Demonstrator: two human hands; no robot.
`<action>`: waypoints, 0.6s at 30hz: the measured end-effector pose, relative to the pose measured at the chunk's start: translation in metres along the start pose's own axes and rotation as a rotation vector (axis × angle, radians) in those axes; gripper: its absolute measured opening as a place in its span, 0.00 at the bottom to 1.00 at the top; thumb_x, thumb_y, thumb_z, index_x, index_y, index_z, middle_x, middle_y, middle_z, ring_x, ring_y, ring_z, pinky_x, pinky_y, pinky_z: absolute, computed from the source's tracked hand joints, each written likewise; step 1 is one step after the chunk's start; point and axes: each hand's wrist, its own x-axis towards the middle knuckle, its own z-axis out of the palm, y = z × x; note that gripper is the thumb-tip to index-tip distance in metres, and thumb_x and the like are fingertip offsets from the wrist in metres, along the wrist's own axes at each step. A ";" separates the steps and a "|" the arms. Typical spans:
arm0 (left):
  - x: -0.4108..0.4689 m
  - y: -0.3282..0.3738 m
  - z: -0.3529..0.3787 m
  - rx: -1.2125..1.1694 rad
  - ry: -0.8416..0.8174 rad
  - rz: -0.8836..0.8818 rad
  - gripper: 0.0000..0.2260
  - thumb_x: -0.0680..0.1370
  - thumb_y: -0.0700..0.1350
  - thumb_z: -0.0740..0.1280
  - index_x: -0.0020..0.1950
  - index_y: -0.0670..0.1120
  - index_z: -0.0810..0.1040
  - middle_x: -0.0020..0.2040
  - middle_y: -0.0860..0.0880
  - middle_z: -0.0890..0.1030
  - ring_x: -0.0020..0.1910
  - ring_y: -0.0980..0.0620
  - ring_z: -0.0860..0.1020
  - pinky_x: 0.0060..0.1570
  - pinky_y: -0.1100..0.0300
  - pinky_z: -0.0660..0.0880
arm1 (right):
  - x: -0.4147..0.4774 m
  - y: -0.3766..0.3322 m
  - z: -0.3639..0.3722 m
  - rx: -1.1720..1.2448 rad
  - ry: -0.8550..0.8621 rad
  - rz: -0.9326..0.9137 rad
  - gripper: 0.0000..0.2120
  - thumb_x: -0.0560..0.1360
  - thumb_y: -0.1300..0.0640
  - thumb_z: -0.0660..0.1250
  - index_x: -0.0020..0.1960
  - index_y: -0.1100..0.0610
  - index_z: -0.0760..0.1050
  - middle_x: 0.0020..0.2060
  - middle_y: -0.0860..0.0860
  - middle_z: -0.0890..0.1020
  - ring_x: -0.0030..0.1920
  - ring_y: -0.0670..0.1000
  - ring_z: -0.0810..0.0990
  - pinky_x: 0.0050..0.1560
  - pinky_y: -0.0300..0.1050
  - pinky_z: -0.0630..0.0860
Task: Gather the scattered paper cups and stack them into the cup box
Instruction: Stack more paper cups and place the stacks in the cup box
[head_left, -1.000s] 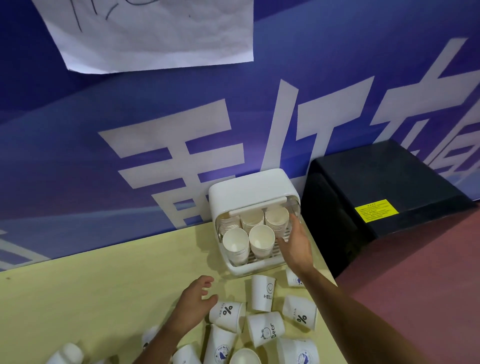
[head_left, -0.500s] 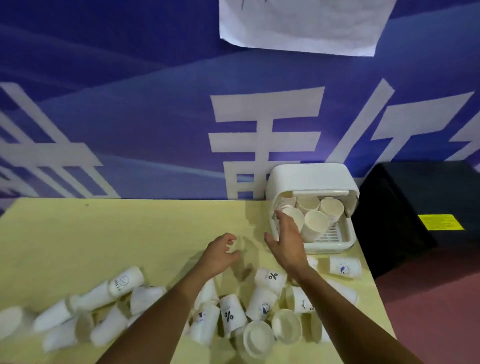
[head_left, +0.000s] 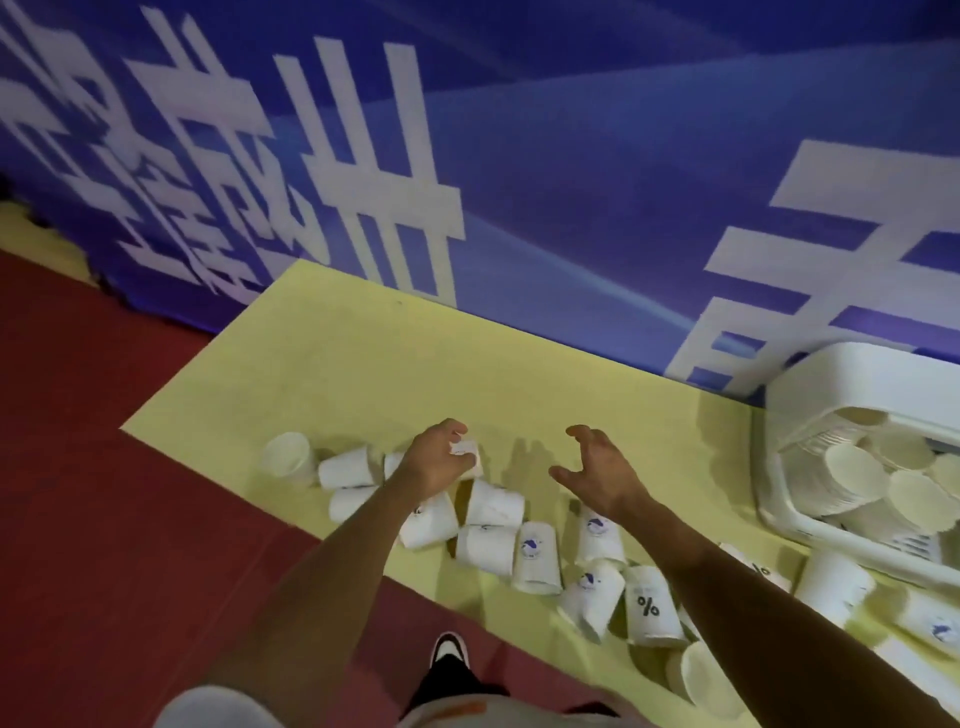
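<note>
Yellow laminate forms the counter (head_left: 415, 364), which carries the scattered white paper cups (head_left: 535, 558). Most lie on their sides in a loose band along the near edge. The white plastic cup box (head_left: 862, 379) stands at the far right of the counter, against the blue printed banner (head_left: 571, 182). Its opening faces the person, so cups can be fed in without turning the box. Nested cup stacks (head_left: 852, 467) already lie inside, mouths outward.

The left hand (head_left: 434, 460) sits over the left end of the band. Its fingers (head_left: 449, 428) are curled round one small toppled cup (head_left: 470, 460) and grip it by the wall. Neighbouring cups touch or crowd this cup, so a clean lift probably calls for a straight upward pull.

The right hand (head_left: 597, 473) hangs above bare counter, between the band and the box. Its fingers (head_left: 584, 434) are spread and loosely hooked and hold nothing. Judged from this posture, it is placed to take the next cup or to receive the gripped one.

The task appears partly complete: many cups remain outside the box. Cups near the counter edge could roll onto the red floor (head_left: 104, 519) if knocked.
</note>
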 end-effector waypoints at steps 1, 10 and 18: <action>-0.001 -0.011 -0.009 -0.001 0.013 -0.015 0.20 0.74 0.45 0.73 0.64 0.45 0.74 0.61 0.45 0.77 0.59 0.47 0.76 0.60 0.54 0.74 | 0.005 -0.010 0.009 -0.011 -0.024 -0.009 0.32 0.76 0.48 0.70 0.75 0.57 0.64 0.70 0.58 0.71 0.65 0.58 0.75 0.63 0.48 0.72; 0.010 -0.084 -0.046 0.072 0.002 -0.046 0.24 0.73 0.42 0.71 0.68 0.45 0.72 0.62 0.47 0.76 0.62 0.49 0.74 0.61 0.56 0.72 | 0.037 -0.075 0.077 -0.090 -0.165 -0.027 0.32 0.75 0.48 0.71 0.75 0.56 0.64 0.64 0.58 0.73 0.63 0.58 0.76 0.62 0.50 0.74; 0.036 -0.092 -0.041 0.456 -0.110 0.083 0.29 0.70 0.46 0.71 0.70 0.51 0.68 0.64 0.50 0.74 0.65 0.47 0.70 0.62 0.50 0.67 | 0.063 -0.082 0.106 -0.090 -0.147 -0.002 0.35 0.73 0.51 0.71 0.77 0.51 0.62 0.64 0.60 0.73 0.62 0.63 0.75 0.62 0.57 0.74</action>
